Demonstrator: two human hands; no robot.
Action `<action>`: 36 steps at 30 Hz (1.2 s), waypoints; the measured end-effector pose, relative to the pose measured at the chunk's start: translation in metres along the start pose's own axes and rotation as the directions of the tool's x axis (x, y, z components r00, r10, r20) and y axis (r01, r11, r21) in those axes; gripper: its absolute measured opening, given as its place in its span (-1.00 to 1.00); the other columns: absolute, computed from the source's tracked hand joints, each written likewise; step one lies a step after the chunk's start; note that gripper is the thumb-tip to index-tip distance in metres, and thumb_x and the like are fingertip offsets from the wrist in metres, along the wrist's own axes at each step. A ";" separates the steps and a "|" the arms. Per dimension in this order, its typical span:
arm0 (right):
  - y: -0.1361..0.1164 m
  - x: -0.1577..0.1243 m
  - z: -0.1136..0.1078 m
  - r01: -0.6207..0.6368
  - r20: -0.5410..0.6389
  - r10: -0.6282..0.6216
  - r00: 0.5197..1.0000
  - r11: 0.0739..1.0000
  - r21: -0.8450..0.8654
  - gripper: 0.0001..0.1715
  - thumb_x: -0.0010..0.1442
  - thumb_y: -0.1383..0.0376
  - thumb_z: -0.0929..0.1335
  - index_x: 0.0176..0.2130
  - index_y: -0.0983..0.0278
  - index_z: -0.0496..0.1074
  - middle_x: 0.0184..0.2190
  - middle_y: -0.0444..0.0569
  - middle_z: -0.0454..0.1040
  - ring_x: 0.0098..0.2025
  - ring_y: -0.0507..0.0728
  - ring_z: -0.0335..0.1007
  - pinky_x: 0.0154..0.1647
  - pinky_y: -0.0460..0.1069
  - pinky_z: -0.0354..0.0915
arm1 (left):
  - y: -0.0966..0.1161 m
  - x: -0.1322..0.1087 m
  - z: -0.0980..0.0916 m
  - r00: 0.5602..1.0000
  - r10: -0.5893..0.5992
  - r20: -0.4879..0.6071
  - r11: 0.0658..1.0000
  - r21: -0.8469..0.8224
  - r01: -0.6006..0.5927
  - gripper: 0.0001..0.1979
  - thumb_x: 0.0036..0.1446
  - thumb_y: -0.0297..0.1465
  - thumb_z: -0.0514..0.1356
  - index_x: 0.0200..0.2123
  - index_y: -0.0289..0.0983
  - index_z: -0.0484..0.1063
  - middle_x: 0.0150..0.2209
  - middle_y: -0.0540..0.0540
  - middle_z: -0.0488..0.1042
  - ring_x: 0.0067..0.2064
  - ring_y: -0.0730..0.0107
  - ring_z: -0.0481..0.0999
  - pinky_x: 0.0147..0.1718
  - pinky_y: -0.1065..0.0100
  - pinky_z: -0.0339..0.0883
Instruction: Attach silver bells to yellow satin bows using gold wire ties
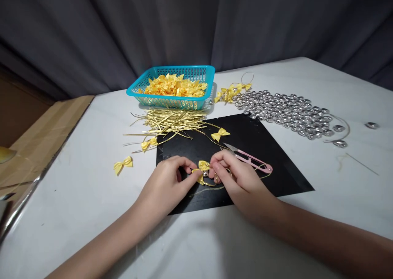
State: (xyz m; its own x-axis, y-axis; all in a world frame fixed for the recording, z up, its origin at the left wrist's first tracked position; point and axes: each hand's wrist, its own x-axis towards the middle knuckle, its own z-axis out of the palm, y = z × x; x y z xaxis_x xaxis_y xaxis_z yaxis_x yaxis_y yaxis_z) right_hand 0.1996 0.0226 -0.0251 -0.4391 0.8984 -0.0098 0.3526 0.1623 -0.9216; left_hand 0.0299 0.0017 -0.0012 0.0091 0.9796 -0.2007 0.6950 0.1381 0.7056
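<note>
Over the black mat (285,176), my left hand (168,183) pinches the edge of a yellow ribbon bow (203,165) between thumb and fingers. A small silver bead (205,174) sits at the bow's middle. My right hand (238,178) is closed just right of the bow, its fingertips pinching a thin gold cord (210,184) that loops below the bead. Part of the cord is hidden by the right fingers. Beside that hand lie pink thread snips (258,163), blades pointing up and left. Another yellow bow (220,134) rests on the mat's upper part.
A turquoise basket (172,104) holds many yellow bows, with a pile of gold cord lengths (175,120) before it. Silver beads (282,111) spread at the right, near bows threaded with cord (229,94). Loose bows (123,164) lie left. Cardboard (55,136) borders the table's left side.
</note>
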 end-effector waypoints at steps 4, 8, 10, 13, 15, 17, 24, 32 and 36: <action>-0.002 -0.001 0.000 -0.001 -0.007 0.001 1.000 1.000 -0.028 -0.80 0.31 0.34 0.13 -0.34 0.25 0.23 -0.46 -0.12 0.38 -0.41 0.03 0.32 -0.48 -0.09 0.14 | -0.002 -0.002 0.000 1.000 0.009 -0.001 0.997 -0.079 -0.009 -0.85 0.04 -0.32 0.18 -0.43 -0.26 0.50 -0.49 -0.02 0.48 -0.53 0.42 0.35 -0.58 0.43 0.14; -0.001 -0.004 0.000 0.019 -0.011 -0.019 1.000 0.999 -0.026 -0.80 0.31 0.35 0.13 -0.33 0.25 0.23 -0.47 -0.14 0.37 -0.44 0.01 0.30 -0.48 -0.11 0.15 | -0.004 -0.009 0.003 1.000 0.003 0.026 0.981 -0.192 0.002 -0.89 0.09 -0.35 0.16 -0.39 -0.24 0.44 -0.39 -0.02 0.51 -0.40 0.40 0.43 -0.44 0.43 0.26; -0.001 -0.005 0.000 0.034 -0.005 -0.034 0.999 0.999 -0.022 -0.80 0.31 0.36 0.12 -0.32 0.25 0.24 -0.47 -0.13 0.37 -0.43 0.01 0.31 -0.48 -0.11 0.16 | -0.004 -0.010 0.006 1.000 -0.004 0.030 0.960 -0.280 0.012 -0.93 0.09 -0.38 0.17 -0.38 -0.25 0.42 -0.37 -0.01 0.50 -0.33 0.42 0.46 -0.35 0.44 0.30; -0.003 -0.005 -0.001 0.083 0.009 -0.083 0.997 0.996 -0.038 -0.81 0.30 0.38 0.15 -0.31 0.27 0.28 -0.46 -0.11 0.38 -0.43 0.02 0.32 -0.48 -0.11 0.19 | -0.002 -0.008 0.007 0.998 -0.054 0.022 0.897 -0.438 0.058 -0.95 0.04 -0.42 0.21 -0.40 -0.27 0.39 -0.40 0.02 0.46 -0.37 0.49 0.45 -0.36 0.48 0.30; -0.006 -0.003 -0.002 0.171 -0.020 -0.173 0.985 0.983 -0.068 -0.82 0.26 0.42 0.19 -0.34 0.29 0.33 -0.41 -0.06 0.39 -0.40 0.02 0.34 -0.44 -0.10 0.23 | 0.000 -0.006 0.006 0.991 -0.123 0.043 0.819 -0.560 0.126 -0.92 -0.01 -0.44 0.25 -0.43 -0.30 0.37 -0.44 0.04 0.44 -0.43 0.55 0.42 -0.41 0.53 0.28; -0.008 -0.003 -0.003 0.261 -0.051 -0.268 0.962 0.959 -0.105 -0.82 0.22 0.46 0.23 -0.36 0.32 0.38 -0.39 -0.03 0.40 -0.38 0.03 0.35 -0.39 -0.09 0.25 | 0.001 -0.005 0.004 0.976 -0.199 0.093 0.731 -0.649 0.211 -0.88 -0.04 -0.46 0.28 -0.43 -0.31 0.36 -0.51 0.07 0.43 -0.48 0.60 0.38 -0.47 0.58 0.23; -0.009 -0.005 -0.005 0.318 -0.051 -0.328 0.943 0.937 -0.146 -0.83 0.16 0.48 0.31 -0.35 0.28 0.47 -0.45 -0.08 0.47 -0.45 0.00 0.35 -0.46 -0.11 0.27 | 0.000 -0.007 0.000 0.942 -0.275 0.193 0.520 -0.794 0.315 -0.83 -0.08 -0.47 0.34 -0.43 -0.29 0.38 -0.56 0.09 0.46 -0.51 0.64 0.39 -0.49 0.63 0.24; -0.008 -0.007 -0.003 0.258 -0.069 -0.273 0.960 0.950 -0.173 -0.83 0.16 0.47 0.29 -0.41 0.27 0.42 -0.47 -0.10 0.44 -0.46 -0.01 0.35 -0.52 -0.13 0.26 | 0.000 -0.006 0.000 0.936 -0.282 0.210 0.460 -0.827 0.324 -0.82 -0.11 -0.48 0.36 -0.45 -0.29 0.40 -0.54 0.09 0.48 -0.48 0.61 0.45 -0.44 0.63 0.33; -0.008 -0.008 -0.004 0.278 -0.066 -0.295 0.953 0.941 -0.192 -0.83 0.15 0.49 0.29 -0.41 0.28 0.40 -0.48 -0.11 0.41 -0.48 -0.02 0.32 -0.51 -0.14 0.25 | 0.001 -0.007 0.000 0.941 -0.261 0.214 0.453 -0.834 0.315 -0.82 -0.11 -0.49 0.36 -0.46 -0.28 0.39 -0.54 0.11 0.49 -0.47 0.63 0.46 -0.44 0.65 0.33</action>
State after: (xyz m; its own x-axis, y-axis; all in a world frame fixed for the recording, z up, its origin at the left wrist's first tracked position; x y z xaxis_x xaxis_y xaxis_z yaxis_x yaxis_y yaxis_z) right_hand 0.2032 0.0159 -0.0166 -0.4679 0.8356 0.2878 0.3685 0.4804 -0.7959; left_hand 0.0305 -0.0046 0.0009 -0.0193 0.8550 -0.5183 -0.2820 0.4927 0.8232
